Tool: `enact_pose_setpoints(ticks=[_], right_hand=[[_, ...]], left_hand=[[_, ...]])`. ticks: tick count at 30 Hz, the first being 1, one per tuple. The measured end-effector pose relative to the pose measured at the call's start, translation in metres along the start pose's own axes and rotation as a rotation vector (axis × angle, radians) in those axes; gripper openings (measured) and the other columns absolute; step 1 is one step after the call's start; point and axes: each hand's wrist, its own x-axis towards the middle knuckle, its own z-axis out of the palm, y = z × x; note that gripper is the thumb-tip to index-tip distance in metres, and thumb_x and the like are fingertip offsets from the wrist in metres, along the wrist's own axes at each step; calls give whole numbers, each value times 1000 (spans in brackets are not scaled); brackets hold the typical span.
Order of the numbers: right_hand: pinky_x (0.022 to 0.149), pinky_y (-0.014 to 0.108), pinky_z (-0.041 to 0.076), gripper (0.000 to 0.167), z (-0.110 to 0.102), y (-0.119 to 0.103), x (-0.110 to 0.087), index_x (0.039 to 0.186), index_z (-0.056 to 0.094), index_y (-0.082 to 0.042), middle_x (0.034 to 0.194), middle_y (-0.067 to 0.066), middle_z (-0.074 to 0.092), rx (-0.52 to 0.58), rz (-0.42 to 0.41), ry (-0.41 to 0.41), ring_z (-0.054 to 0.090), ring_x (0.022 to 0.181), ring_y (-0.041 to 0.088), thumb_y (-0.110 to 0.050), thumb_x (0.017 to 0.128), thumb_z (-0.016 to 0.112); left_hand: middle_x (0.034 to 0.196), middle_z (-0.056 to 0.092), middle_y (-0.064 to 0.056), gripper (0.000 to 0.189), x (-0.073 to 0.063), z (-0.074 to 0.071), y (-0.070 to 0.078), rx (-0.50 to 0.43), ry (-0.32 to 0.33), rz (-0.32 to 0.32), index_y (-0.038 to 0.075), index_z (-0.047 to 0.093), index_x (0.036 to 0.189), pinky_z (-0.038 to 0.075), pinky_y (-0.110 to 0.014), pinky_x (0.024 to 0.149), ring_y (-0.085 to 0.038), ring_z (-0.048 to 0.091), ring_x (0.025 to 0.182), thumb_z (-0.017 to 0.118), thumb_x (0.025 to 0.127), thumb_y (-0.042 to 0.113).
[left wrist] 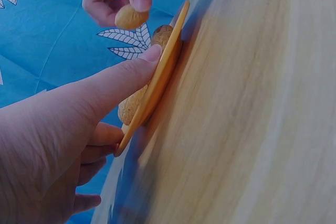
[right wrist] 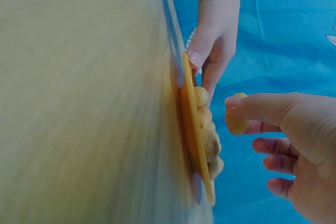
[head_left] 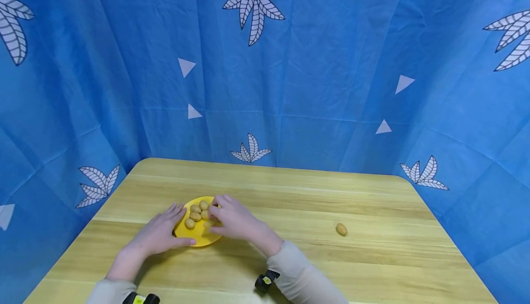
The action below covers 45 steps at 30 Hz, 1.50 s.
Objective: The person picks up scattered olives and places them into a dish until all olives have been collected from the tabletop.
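A round yellow plate (head_left: 198,237) lies on the table at left of centre, bearing several tan walnuts (head_left: 195,216). My left hand (head_left: 162,231) holds the plate's left side, its thumb (left wrist: 128,77) along the near rim and its fingers at the left edge. Above the right part of the plate, my right hand (head_left: 236,219) pinches one walnut (right wrist: 237,115) between thumb and forefinger. Its other fingers curl loosely. In the left wrist view, that walnut hangs clear of the ones on the plate.
A single walnut (head_left: 341,229) lies on the wooden table (head_left: 290,203), well to the right of the plate. A blue curtain (head_left: 323,88) with white leaf prints encloses the table's back and sides. Both wrists carry black cameras.
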Motion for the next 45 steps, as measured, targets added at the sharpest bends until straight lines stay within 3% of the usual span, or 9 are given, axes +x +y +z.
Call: enact_pose_setpoints(ticks=[8, 23, 32, 45], right_hand=[[75, 17, 37, 25, 8, -4, 12, 97, 67, -22, 101, -6, 54, 5, 0, 5, 44, 88, 9, -43, 86, 72], [73, 19, 35, 26, 28, -7, 26, 90, 62, -25, 101, -6, 51, 4, 87, -54, 41, 89, 9, -48, 85, 72], [73, 18, 35, 25, 29, -10, 31, 91, 60, -24, 101, -5, 51, -15, 73, -70, 41, 89, 9, -46, 86, 71], [77, 18, 38, 20, 27, -13, 35, 94, 61, -24, 103, -5, 53, -3, 81, -62, 42, 91, 9, -37, 86, 74]], left_hand=[[154, 33, -27, 108, 0, -2, 1, -2, 2, 8, -5, 41, 145, 30, -69, 109, -48, 28, 143, 65, 74, 73], [155, 33, -25, 109, 0, -1, 2, -10, -5, 6, -5, 40, 145, 29, -70, 109, -48, 27, 143, 64, 74, 74], [155, 33, -25, 108, -1, 3, -2, -9, -10, 5, -5, 40, 145, 29, -70, 108, -47, 27, 144, 64, 75, 74], [154, 33, -26, 107, 0, -2, 2, -19, -4, 11, -5, 39, 145, 29, -71, 108, -48, 27, 143, 65, 75, 72]])
